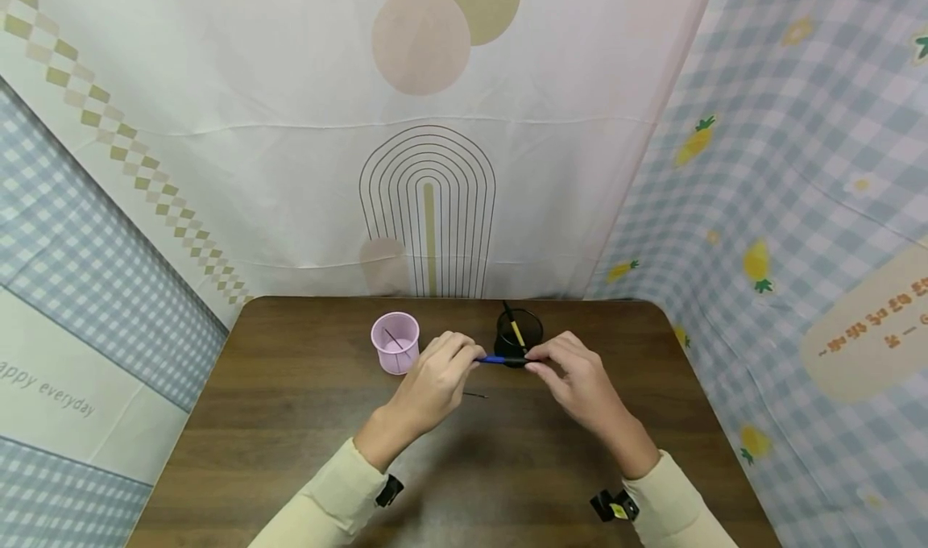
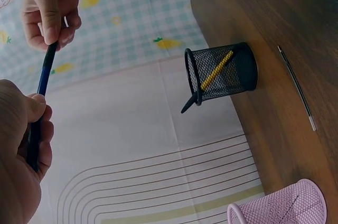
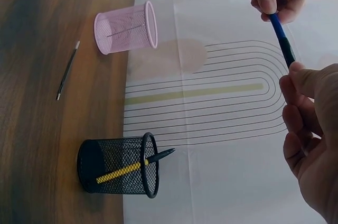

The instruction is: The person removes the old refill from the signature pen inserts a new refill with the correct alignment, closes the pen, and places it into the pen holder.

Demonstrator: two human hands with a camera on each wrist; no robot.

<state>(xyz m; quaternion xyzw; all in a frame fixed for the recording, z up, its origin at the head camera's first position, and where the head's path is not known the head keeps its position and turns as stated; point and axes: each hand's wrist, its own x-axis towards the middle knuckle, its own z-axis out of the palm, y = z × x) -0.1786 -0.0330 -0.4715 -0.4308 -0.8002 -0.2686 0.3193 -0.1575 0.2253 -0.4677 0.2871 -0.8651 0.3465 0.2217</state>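
Observation:
My left hand (image 1: 437, 377) grips one end of a blue and black pen (image 1: 495, 359). Thumb and fingers of my right hand (image 1: 577, 377) pinch its black end, so the pen spans level between both hands above the table. On the wood below lies a thin ink refill (image 2: 297, 87), dark with a pale end. Behind the hands stands a black mesh pen holder (image 3: 92, 163), with a yellow and black pen (image 2: 216, 71) leaning in it. Left of it is a pink mesh pen holder (image 1: 397, 359) containing a thin dark stick (image 3: 125, 31), perhaps another refill.
The brown wooden table (image 1: 290, 419) ends at a white printed cloth (image 1: 312, 169) hanging behind it. A blue checked cloth (image 1: 732, 209) with pineapples hangs along the right side, another checked cloth (image 1: 72, 234) along the left.

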